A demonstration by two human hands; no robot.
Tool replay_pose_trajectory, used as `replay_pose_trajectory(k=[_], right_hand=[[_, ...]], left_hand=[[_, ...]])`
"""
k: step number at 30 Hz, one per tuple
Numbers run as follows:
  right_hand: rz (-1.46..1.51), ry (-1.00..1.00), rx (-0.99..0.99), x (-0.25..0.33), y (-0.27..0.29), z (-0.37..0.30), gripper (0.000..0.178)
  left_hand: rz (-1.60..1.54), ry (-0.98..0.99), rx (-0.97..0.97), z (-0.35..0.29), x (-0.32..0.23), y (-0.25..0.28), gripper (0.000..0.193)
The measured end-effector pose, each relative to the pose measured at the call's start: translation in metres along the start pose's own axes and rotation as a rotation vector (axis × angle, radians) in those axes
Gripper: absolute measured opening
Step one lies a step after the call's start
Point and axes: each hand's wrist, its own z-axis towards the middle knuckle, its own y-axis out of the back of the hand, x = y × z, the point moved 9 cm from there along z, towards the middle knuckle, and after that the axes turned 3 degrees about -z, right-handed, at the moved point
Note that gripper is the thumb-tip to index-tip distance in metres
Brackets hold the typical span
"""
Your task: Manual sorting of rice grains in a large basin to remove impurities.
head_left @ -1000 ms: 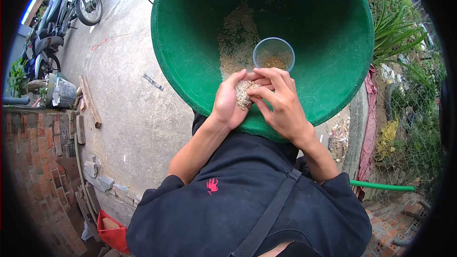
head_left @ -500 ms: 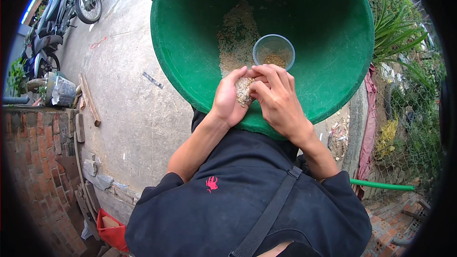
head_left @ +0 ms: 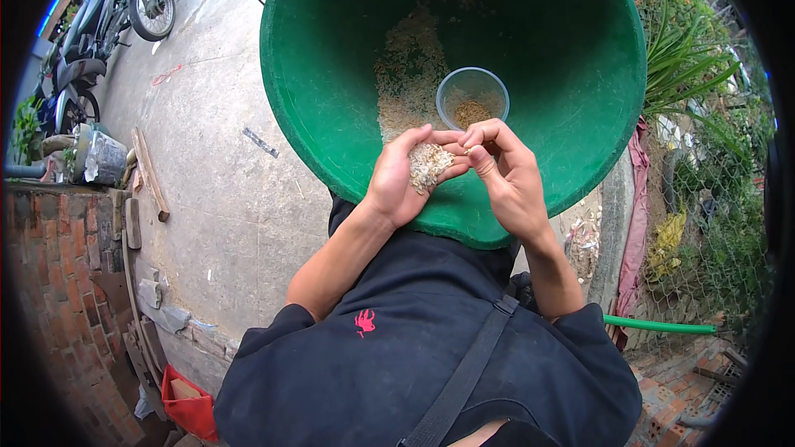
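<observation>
Though near grain (head_left: pixel 429 165), right grip (head_left: pixel 515 175) farther

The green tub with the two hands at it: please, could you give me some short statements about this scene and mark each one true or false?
1. The left hand carries a pile of pale grains in its palm. True.
2. The clear cup is inside the green tub. True.
3. The cup is full to the brim. False: brown grains lie only low in it.
4. The right hand is near the left hand's fingertips, its fingers bent. True.
5. Nothing lies loose in the tub. False: loose grains lie to the left of the cup.
</observation>
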Motion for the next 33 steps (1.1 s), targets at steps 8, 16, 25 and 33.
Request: replay_pose_trajectory(k=[8,16,25,33], right_hand=[[0.327,-0.210,0.049,-0.013,0.000,-0.002,0.010],[0.220,-0.177,0.033,-0.011,-0.003,-0.002,0.011],[0.189,-0.161,-0.018,-0.007,0.000,-0.001,0.011],[-0.817,0.354,-0.262,0.057,0.023,0.017,0.008]], left_hand=[[-0.007,0.043,0.070,0.000,0.004,-0.004,0.052],[0.018,0.027,0.049,0.001,0.004,0.001,0.050],[-0.005,0.029,0.056,-0.001,0.003,-0.002,0.049],[0.001,0.044,0.022,-0.001,0.002,0.001,0.048]])
